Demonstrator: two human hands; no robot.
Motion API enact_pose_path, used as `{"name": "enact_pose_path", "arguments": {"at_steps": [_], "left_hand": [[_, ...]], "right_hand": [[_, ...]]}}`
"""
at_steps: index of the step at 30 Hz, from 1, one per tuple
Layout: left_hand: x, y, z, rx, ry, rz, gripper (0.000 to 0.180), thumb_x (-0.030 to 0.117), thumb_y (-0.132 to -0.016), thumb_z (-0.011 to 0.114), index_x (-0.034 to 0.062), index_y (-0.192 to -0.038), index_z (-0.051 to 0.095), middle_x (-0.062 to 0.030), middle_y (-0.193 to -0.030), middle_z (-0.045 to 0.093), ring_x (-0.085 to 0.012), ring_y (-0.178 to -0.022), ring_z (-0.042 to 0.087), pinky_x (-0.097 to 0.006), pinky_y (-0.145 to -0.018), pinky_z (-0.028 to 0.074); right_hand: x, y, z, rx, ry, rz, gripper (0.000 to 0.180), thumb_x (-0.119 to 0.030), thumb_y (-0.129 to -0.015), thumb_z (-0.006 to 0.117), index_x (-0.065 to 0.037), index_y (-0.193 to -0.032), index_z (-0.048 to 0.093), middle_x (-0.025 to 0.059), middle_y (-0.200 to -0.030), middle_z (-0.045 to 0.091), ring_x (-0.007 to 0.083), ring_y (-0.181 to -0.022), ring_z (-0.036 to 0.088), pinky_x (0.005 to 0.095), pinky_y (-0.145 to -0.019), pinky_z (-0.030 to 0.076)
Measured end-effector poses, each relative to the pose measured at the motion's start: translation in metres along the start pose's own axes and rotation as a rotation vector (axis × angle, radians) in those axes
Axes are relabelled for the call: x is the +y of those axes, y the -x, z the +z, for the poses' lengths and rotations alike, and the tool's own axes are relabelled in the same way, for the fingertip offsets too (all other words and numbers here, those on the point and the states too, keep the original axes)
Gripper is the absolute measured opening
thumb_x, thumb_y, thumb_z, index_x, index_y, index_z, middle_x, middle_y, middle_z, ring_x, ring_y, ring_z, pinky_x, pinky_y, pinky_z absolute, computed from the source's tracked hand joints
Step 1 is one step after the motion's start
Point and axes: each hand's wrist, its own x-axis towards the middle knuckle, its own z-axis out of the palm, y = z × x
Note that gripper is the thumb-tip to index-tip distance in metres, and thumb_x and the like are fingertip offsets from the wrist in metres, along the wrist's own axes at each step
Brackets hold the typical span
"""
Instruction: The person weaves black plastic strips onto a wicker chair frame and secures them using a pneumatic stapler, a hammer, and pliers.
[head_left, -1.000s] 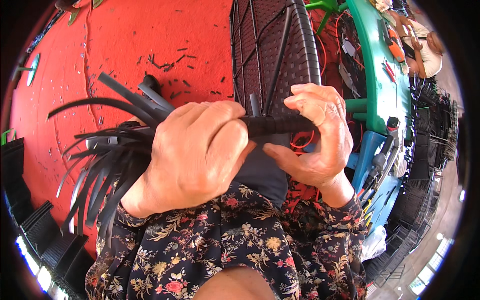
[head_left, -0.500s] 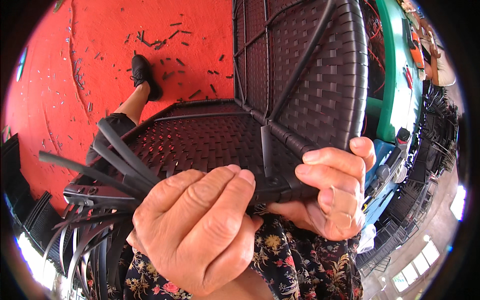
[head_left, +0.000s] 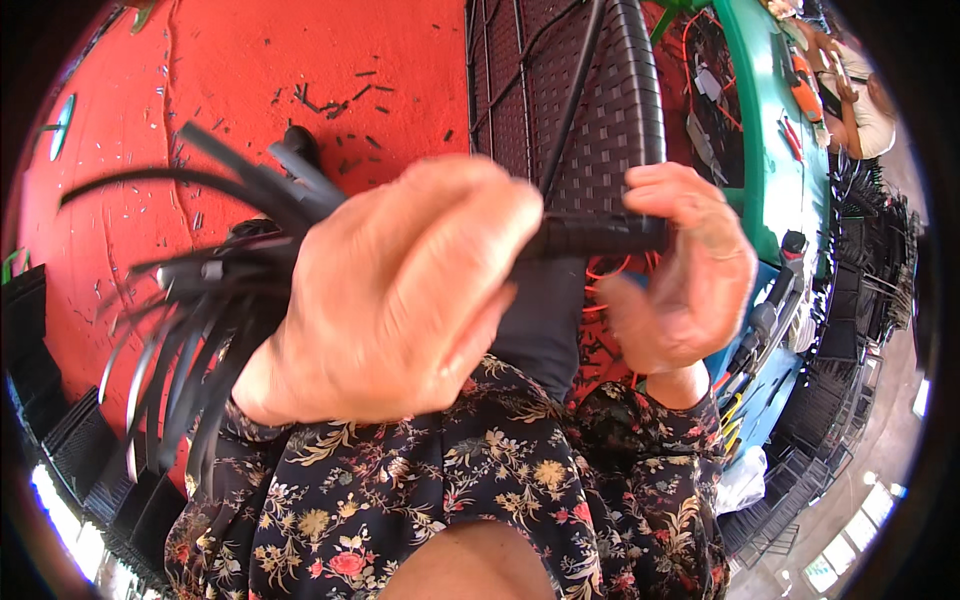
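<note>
My left hand (head_left: 395,290) is closed, blurred by motion, over the front of a black woven chair frame (head_left: 600,100). Narrow black plastic strips (head_left: 165,340) fan out from its wrist side; its fingertips are hidden. At the right, my right hand (head_left: 690,265) curves around the wrapped end of the chair's front rail (head_left: 610,235), its thumb and fingers apart with a gap around the rail. My left hand hides most of the woven seat.
Strip offcuts (head_left: 335,100) litter the red floor (head_left: 250,60). A green table (head_left: 785,190) on the right carries orange-handled and red tools. Below it are a blue surface (head_left: 770,380) and a white bag (head_left: 742,480). Stacked black chairs (head_left: 850,330) stand behind. Another person (head_left: 865,120) sits at the far right.
Both hands and the chair's front edge have moved up in the picture, away from my lap. My right hand has loosened from the chair's corner. The strips have swung up with my left hand.
</note>
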Motion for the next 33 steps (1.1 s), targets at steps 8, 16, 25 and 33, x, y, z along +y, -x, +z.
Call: {"name": "enact_pose_path", "arguments": {"at_steps": [8,16,25,33], "left_hand": [[-0.030,-0.013,0.026,0.183,0.371,-0.157,0.067,-0.019,-0.069,0.039,-0.0028,-0.133,0.037,-0.0174,-0.132,0.047,-0.0257,-0.113,0.057,-0.029,-0.080,0.051],[-0.062,-0.022,0.050,0.151,-0.120,0.075,0.024,-0.008,-0.076,0.054,0.0013,-0.098,0.057,-0.0133,-0.088,0.062,-0.0278,-0.077,0.065,-0.035,-0.064,0.052],[-0.053,-0.042,0.028,-0.273,-0.316,0.028,0.006,0.007,-0.075,0.061,0.0068,-0.080,0.057,-0.0116,-0.075,0.062,-0.0354,-0.075,0.061,-0.045,-0.062,0.047],[-0.064,-0.045,0.039,-0.211,-0.234,-0.022,0.017,0.013,-0.075,0.063,0.0034,-0.085,0.054,-0.0157,-0.075,0.061,-0.0369,-0.081,0.060,-0.048,-0.068,0.047]], "right_hand": [[-0.017,-0.018,0.027,-0.155,0.306,0.062,0.044,-0.001,-0.072,0.072,-0.001,-0.114,0.059,0.0099,-0.096,0.066,0.0179,-0.076,0.062,0.0293,-0.069,0.050],[0.014,-0.018,0.024,-0.090,-0.045,0.359,0.036,-0.001,-0.076,0.073,-0.005,-0.109,0.060,0.0068,-0.084,0.065,0.0110,-0.080,0.062,0.0263,-0.072,0.050],[0.016,-0.015,0.038,-0.035,-0.419,0.480,0.008,-0.009,-0.088,0.064,-0.004,-0.089,0.058,0.0007,-0.075,0.064,0.0034,-0.061,0.050,0.0190,-0.055,0.042],[0.012,-0.025,0.045,0.230,-0.666,0.649,0.010,-0.006,-0.092,0.055,-0.003,-0.083,0.053,0.0018,-0.062,0.051,0.0087,-0.052,0.048,0.0212,-0.047,0.036]]}}
